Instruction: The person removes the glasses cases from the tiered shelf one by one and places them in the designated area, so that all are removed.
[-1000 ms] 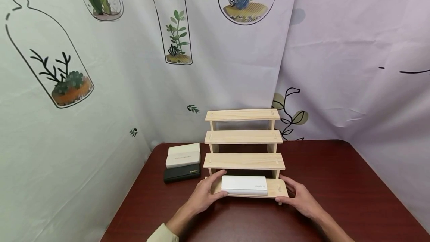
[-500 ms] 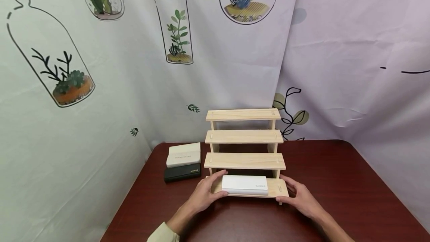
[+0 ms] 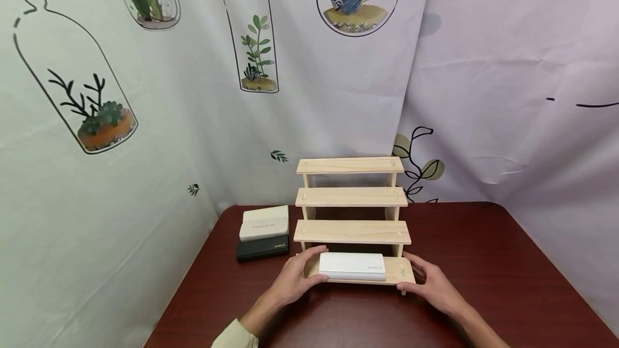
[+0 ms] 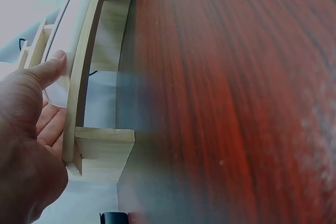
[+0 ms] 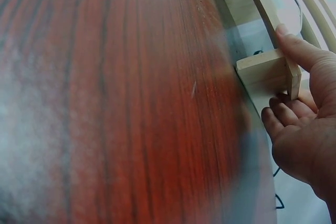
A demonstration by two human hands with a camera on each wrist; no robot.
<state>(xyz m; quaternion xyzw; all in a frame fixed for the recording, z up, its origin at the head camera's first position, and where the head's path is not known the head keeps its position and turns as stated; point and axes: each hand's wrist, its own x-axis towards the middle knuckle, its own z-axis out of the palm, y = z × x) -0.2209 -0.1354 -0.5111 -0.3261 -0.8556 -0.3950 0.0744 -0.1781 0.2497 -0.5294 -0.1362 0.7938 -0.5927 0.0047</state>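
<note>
A white glasses case (image 3: 352, 266) lies lengthwise on the lowest step of a pale wooden tiered display stand (image 3: 352, 231). My left hand (image 3: 292, 281) holds the case's left end, thumb at its front and fingers behind it. In the left wrist view the thumb presses on the white case (image 4: 73, 19), just above the step's edge. My right hand (image 3: 435, 285) grips the right end of the same step. In the right wrist view the thumb lies on the wooden edge, while the curled fingers of the right hand (image 5: 310, 121) are at the end of the board.
Left of the stand, a black glasses case (image 3: 263, 248) lies in front of a cream one (image 3: 264, 228) and another pale case (image 3: 265, 212). All rest on the dark red wooden table (image 3: 483, 251). A printed cloth (image 3: 309, 117) hangs behind the table.
</note>
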